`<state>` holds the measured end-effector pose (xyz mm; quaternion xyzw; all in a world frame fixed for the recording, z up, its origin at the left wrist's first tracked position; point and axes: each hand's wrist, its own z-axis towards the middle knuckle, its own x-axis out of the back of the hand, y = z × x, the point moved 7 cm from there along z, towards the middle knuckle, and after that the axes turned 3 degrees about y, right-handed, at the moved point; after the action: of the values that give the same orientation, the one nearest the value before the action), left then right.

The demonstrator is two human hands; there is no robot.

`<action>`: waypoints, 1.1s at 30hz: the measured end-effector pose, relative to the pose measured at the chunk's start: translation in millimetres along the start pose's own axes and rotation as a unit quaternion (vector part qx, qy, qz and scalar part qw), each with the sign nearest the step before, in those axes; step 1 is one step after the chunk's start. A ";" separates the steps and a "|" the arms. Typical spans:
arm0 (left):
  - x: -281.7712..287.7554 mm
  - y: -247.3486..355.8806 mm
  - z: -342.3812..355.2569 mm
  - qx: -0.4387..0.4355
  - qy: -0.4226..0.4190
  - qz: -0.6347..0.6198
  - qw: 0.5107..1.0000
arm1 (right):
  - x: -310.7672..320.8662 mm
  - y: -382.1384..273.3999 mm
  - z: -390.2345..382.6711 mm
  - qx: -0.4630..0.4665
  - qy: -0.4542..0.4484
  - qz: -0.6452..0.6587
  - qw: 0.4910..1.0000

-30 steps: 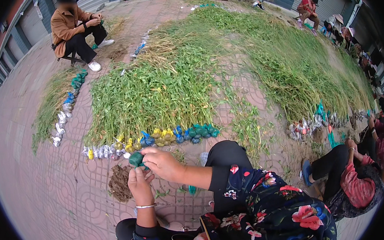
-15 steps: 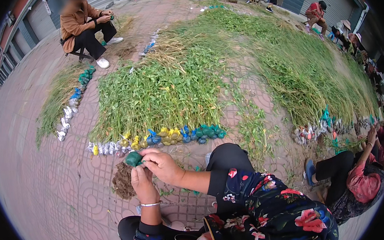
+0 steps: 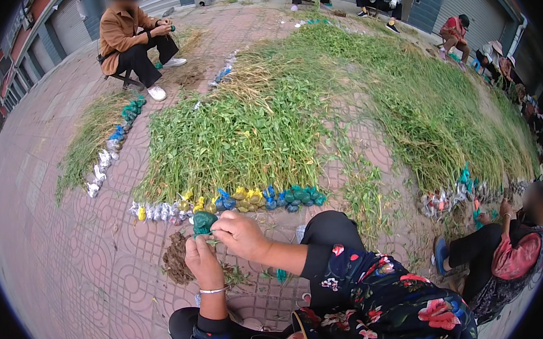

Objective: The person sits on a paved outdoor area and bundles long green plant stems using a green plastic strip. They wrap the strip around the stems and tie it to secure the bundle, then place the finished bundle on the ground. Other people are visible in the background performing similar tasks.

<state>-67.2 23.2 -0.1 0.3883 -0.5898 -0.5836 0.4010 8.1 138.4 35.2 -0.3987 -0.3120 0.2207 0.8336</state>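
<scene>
The bundle (image 3: 204, 220) is deep green; the soil heap (image 3: 177, 261) at its seven o'clock, brown. The bag row (image 3: 247, 201) runs mostly white toward nine o'clock, yellow and blue mid-row, green toward three. Red and white flowers pattern the navy top (image 3: 382, 285).

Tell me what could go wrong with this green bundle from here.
It might slip: the green bundle seems held only by the fingertips of the left hand and right hand.
If dropped, it could land on the brown soil heap close by, or perhaps knock the row of coloured bundles just beyond.
</scene>
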 end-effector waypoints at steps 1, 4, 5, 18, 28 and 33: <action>0.6 -4.1 1.2 -0.009 -0.006 0.010 1.000 | 1.3 -1.1 0.3 0.001 0.004 -0.003 1.000; -1.1 -8.0 2.0 -0.077 -0.021 0.055 0.995 | 6.2 -3.9 3.1 0.006 0.015 -0.007 1.000; -0.8 -13.5 1.6 -0.087 -0.023 0.071 0.993 | 8.8 -4.4 5.7 0.008 0.020 -0.006 1.000; -4.0 -8.7 -2.4 -0.196 -0.003 0.177 0.965 | 12.2 -12.0 10.6 0.056 -0.064 -0.069 0.994; -21.6 13.1 -11.3 -0.192 -0.088 0.220 0.952 | 14.9 -4.4 7.6 0.028 -0.069 -0.030 0.997; -18.8 10.1 -11.3 -0.136 -0.075 0.164 0.974 | 15.3 -2.4 8.2 0.011 -0.074 -0.013 0.997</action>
<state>-49.5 36.5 9.6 0.1836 -0.5889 -0.6120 0.4950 13.4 150.7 46.4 -0.3685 -0.3755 0.2418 0.8153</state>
